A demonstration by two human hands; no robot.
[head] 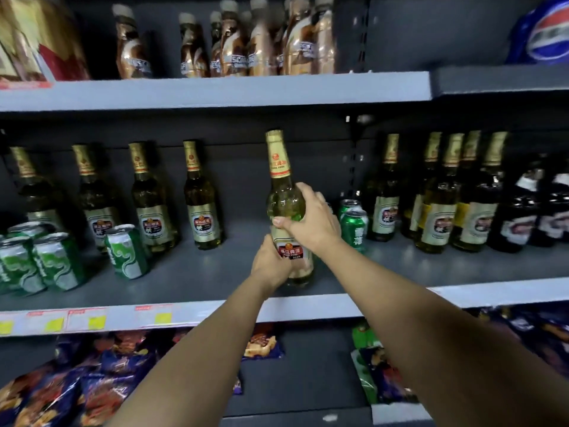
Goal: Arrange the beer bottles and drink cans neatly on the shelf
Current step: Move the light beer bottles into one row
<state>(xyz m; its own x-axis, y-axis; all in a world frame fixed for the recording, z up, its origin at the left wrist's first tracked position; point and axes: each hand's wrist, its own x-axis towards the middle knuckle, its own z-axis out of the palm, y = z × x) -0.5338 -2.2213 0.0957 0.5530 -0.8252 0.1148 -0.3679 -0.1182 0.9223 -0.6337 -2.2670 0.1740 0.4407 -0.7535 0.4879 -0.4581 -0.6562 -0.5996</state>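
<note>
We are holding one green-glass beer bottle (pixel 287 211) upright near the front edge of the middle shelf (pixel 215 272), about midway along it. Our left hand (pixel 272 266) wraps around its lower body beside the red-and-gold label, and our right hand (pixel 311 220) grips it higher up, at the shoulder, with the thumb across the front of the glass. We cannot tell whether its base touches the shelf, since the left hand hides part of it.

To the left stand four matching beer bottles (pixel 203 204) in a spaced row along the back of the shelf. In front of them sits a cluster of green drink cans (pixel 37 260) at the far left – and one more green can (pixel 126 251) stands apart, just in front of the third bottle from the left. To the right of the held bottle, two green cans (pixel 354 226) sit one behind the other, just beyond our right hand. Further right is a tight group of beer bottles (pixel 440 198) of the same kind, then darker bottles (pixel 523 211) at the right edge.

The upper shelf (pixel 215 90) carries copper-wrapped bottles (pixel 234 47), blurred, and a blue soft-drink pack (pixel 545 32) at the far right. Below the middle shelf lie snack bags (pixel 92 371), and price tags (pixel 86 318) line the shelf's front strip at the left
</note>
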